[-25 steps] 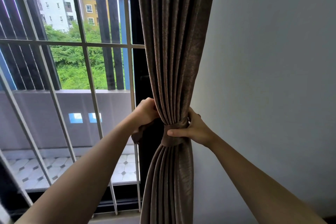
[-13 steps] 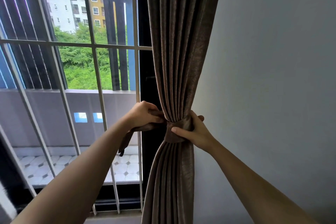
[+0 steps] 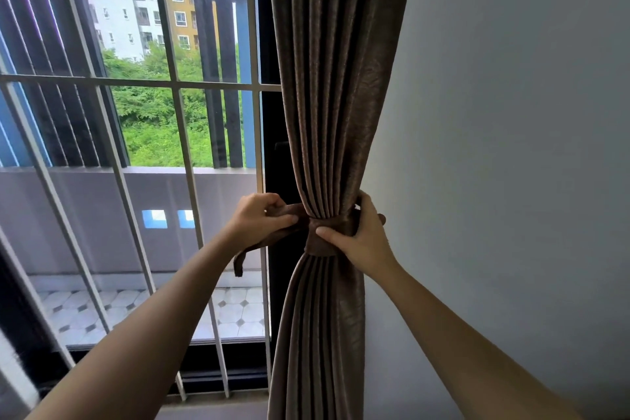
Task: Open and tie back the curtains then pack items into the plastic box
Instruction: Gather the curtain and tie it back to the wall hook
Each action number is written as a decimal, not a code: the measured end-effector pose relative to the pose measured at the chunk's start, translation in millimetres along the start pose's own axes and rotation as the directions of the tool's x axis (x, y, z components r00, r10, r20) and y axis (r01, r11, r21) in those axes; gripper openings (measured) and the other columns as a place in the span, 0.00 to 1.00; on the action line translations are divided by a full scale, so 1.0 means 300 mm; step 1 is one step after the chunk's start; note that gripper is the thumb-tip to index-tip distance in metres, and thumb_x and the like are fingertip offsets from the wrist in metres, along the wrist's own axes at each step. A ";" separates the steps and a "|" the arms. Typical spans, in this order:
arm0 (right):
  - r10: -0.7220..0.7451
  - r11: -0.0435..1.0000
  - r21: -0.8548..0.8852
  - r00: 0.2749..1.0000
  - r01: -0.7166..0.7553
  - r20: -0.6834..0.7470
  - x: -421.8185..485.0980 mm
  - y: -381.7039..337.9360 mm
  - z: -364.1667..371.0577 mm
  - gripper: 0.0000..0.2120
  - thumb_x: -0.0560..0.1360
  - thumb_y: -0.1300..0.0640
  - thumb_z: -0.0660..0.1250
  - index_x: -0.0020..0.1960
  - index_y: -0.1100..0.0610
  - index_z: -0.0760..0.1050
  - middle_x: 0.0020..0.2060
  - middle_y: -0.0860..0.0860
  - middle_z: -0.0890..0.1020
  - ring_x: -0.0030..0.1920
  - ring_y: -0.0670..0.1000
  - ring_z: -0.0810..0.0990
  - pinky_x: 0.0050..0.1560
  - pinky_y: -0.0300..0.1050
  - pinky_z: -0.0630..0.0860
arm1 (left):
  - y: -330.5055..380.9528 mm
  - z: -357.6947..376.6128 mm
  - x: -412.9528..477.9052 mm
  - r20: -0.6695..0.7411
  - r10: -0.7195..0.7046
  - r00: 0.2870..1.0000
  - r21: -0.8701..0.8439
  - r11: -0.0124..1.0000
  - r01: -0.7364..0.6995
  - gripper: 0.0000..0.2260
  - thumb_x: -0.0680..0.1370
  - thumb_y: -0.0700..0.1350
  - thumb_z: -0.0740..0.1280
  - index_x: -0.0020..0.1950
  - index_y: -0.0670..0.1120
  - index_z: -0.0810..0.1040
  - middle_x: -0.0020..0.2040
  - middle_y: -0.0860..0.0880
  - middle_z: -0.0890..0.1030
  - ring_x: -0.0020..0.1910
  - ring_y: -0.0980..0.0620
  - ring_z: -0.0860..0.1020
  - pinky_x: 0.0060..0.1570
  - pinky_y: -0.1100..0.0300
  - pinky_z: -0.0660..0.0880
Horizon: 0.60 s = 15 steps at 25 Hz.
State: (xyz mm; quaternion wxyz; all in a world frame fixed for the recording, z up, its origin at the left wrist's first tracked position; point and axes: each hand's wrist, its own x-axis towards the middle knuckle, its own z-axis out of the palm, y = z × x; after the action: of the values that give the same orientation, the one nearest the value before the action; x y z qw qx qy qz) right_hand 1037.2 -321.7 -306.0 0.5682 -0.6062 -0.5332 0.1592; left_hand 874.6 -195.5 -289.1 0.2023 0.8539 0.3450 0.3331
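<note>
A brown curtain (image 3: 334, 78) hangs gathered into a tight bunch beside the wall. A matching brown tie-back band (image 3: 322, 242) wraps around its narrowest part. My left hand (image 3: 259, 218) grips the band's loose end left of the curtain, and the tail of that end (image 3: 240, 262) dangles below the hand. My right hand (image 3: 361, 235) holds the wrapped band against the curtain's right side, thumb across the front. No plastic box is in view.
A window with white metal bars (image 3: 184, 133) fills the left half, with a tiled balcony (image 3: 153, 314) and buildings beyond. A dark door frame (image 3: 276, 164) stands just behind the curtain. A plain grey wall (image 3: 511, 147) takes up the right.
My left hand has drawn the band's loose end out to the left, so its tail now hangs free. The right hand has kept its hold on the wrap. The view has shifted slightly.
</note>
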 end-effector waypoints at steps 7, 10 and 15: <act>0.009 0.998 -0.056 0.997 -0.004 0.081 -0.071 0.006 -0.035 0.30 0.69 0.51 0.74 0.68 0.51 0.66 0.58 0.45 0.77 0.56 0.40 0.76 0.59 0.36 0.75 | -0.087 -0.026 -0.130 -0.106 0.202 0.974 0.267 0.949 -0.168 0.07 0.71 0.45 0.74 0.40 0.43 0.80 0.28 0.54 0.73 0.25 0.55 0.70 0.26 0.66 0.62; -0.026 0.966 -0.257 1.000 0.023 -0.009 -0.056 -0.014 -0.029 0.31 0.69 0.47 0.73 0.68 0.53 0.67 0.61 0.50 0.75 0.58 0.46 0.72 0.63 0.44 0.71 | -0.057 0.002 -0.191 -0.064 0.281 0.958 0.226 0.939 -0.260 0.08 0.71 0.47 0.73 0.42 0.43 0.80 0.29 0.54 0.75 0.25 0.54 0.72 0.25 0.65 0.64; -0.040 0.895 -0.445 0.997 0.004 -0.073 -0.083 -0.034 -0.018 0.34 0.68 0.42 0.72 0.68 0.55 0.66 0.60 0.54 0.72 0.60 0.53 0.73 0.61 0.47 0.73 | 0.011 0.067 -0.302 -0.079 0.324 0.943 0.059 0.946 -0.320 0.18 0.76 0.56 0.61 0.38 0.43 0.75 0.25 0.49 0.75 0.21 0.52 0.72 0.23 0.62 0.68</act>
State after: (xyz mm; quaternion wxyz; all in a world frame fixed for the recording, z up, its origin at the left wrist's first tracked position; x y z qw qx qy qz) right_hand 1027.3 -347.5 -305.9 0.4374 -0.7198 -0.5391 0.0023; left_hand 841.4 -265.6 -340.0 0.1105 0.8877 0.2171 0.3907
